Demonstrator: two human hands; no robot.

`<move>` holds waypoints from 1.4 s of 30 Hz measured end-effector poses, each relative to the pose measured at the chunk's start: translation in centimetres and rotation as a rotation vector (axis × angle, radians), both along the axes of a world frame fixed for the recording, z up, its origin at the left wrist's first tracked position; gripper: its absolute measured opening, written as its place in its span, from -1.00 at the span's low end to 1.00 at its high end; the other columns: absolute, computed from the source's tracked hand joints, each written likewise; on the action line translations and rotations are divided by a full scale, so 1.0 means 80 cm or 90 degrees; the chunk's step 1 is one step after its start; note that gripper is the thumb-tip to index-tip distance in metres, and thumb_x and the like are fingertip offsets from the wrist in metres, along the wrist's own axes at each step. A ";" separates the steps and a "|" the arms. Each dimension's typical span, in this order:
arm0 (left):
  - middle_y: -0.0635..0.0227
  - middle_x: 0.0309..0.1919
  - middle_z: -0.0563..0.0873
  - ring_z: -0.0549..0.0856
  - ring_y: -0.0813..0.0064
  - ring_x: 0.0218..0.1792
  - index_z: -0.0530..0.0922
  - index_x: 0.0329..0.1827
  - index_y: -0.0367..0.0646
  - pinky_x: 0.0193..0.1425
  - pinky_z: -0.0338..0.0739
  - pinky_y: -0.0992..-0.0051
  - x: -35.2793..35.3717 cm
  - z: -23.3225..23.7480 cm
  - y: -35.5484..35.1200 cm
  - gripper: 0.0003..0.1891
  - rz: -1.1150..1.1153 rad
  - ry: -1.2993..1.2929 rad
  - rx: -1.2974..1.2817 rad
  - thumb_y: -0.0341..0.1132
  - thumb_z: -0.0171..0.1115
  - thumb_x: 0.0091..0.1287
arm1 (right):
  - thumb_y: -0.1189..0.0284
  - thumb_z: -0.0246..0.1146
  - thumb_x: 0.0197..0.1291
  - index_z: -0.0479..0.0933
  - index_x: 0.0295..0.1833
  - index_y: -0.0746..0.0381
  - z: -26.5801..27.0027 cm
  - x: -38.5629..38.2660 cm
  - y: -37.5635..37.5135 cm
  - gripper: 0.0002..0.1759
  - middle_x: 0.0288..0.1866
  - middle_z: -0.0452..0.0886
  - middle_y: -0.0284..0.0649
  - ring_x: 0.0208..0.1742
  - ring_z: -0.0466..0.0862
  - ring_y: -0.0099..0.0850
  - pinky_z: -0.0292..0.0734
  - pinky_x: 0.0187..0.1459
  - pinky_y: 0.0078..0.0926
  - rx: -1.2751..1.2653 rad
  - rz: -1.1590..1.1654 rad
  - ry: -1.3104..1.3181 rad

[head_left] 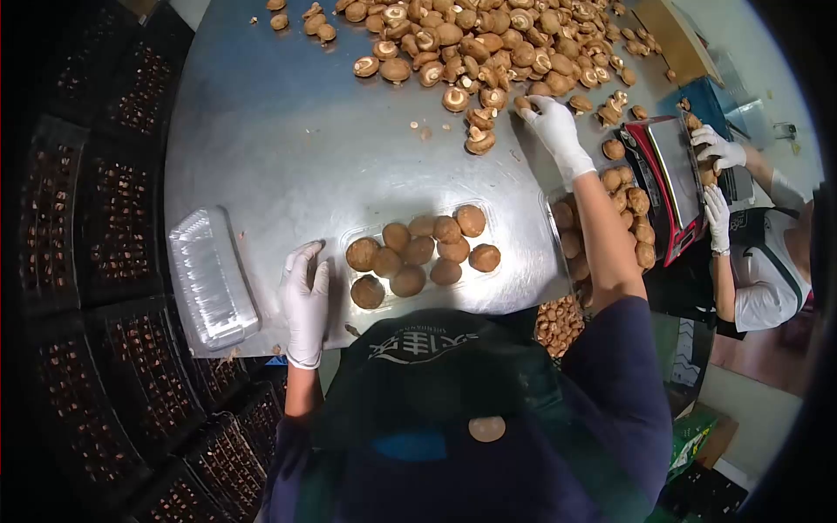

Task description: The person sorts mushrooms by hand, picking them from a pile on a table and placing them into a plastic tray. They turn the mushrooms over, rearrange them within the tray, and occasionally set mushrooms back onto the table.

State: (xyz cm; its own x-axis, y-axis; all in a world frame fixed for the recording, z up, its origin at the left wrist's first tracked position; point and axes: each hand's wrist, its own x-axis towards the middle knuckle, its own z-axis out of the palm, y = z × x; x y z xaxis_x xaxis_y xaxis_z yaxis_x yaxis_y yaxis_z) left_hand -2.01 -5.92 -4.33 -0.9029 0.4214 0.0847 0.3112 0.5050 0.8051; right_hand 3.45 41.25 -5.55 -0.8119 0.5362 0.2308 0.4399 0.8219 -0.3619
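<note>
My right hand [558,132], in a white glove, reaches to the near edge of a large mushroom pile [488,44]. Its fingertips close on a brown mushroom [523,104]. Near my body lies a clear plastic tray [490,213] with several round mushrooms [408,281] in it, caps up. My left hand [305,301], also gloved, rests on the table just left of this tray, thumb and fingers apart, holding nothing. Further left is a stack of clear plastic trays [214,275].
The metal table [261,148] has loose stem bits on it. Right of me are more packed mushrooms [641,205] and a red scale [671,192]. Beyond it, a co-worker's gloved hands [717,213] touch mushrooms. Black crates [126,209] with mushrooms are stacked at left.
</note>
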 end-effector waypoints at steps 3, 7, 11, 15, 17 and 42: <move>0.16 0.01 0.65 0.65 0.27 0.07 0.60 0.06 -0.26 0.21 0.51 0.43 -0.006 -0.005 -0.005 -0.73 0.011 -0.015 0.035 -0.57 0.21 0.29 | 0.24 0.32 0.18 0.63 0.00 0.28 0.094 0.079 -0.058 -0.62 -0.25 0.70 0.00 -0.24 0.70 -0.18 0.54 -0.14 -0.34 -0.331 -0.008 -0.091; 0.18 0.01 0.65 0.65 0.30 0.07 0.59 0.05 -0.27 0.22 0.51 0.45 -0.015 0.002 0.003 -0.73 0.019 -0.044 0.087 -0.59 0.20 0.30 | 0.33 0.42 0.06 0.64 0.03 0.26 0.193 0.221 -0.090 -0.59 -0.28 0.71 -0.12 -0.25 0.72 -0.30 0.58 -0.12 -0.40 -0.337 0.200 -0.471; 0.17 -0.01 0.66 0.65 0.25 0.07 0.60 0.04 -0.28 0.21 0.52 0.41 -0.028 0.006 0.022 -0.75 -0.042 0.024 0.015 -0.56 0.20 0.31 | 0.40 0.38 0.09 0.64 -0.02 0.28 0.191 0.248 -0.081 -0.67 -0.24 0.69 -0.04 -0.15 0.72 -0.18 0.56 -0.09 -0.34 -0.301 -0.058 -0.349; 0.14 0.01 0.66 0.65 0.19 0.08 0.60 0.04 -0.28 0.24 0.50 0.36 -0.024 0.023 0.034 -0.74 -0.075 0.070 -0.003 -0.55 0.21 0.28 | 0.42 0.38 0.08 0.57 0.12 0.26 0.096 0.179 -0.023 -0.55 -0.11 0.64 -0.03 -0.05 0.67 -0.13 0.54 -0.03 -0.29 -0.054 -0.006 -0.112; 0.14 0.01 0.66 0.65 0.19 0.08 0.60 0.04 -0.28 0.24 0.50 0.36 -0.019 0.025 0.028 -0.73 -0.061 0.082 -0.006 -0.55 0.22 0.27 | 0.40 0.39 0.05 0.56 0.16 0.21 0.051 0.138 0.002 -0.51 -0.13 0.62 -0.05 -0.02 0.64 -0.10 0.54 0.01 -0.24 0.110 0.044 -0.073; 0.30 -0.50 0.60 0.61 0.48 -0.47 0.57 0.15 -0.22 -0.30 0.52 0.48 0.019 -0.018 -0.004 -0.71 -0.042 -0.278 0.045 -0.40 0.17 0.39 | 0.41 0.17 0.29 0.53 0.17 0.22 0.063 0.138 -0.245 -0.65 -0.10 0.63 0.01 -0.09 0.63 -0.03 0.52 -0.08 -0.15 -0.052 0.075 -0.056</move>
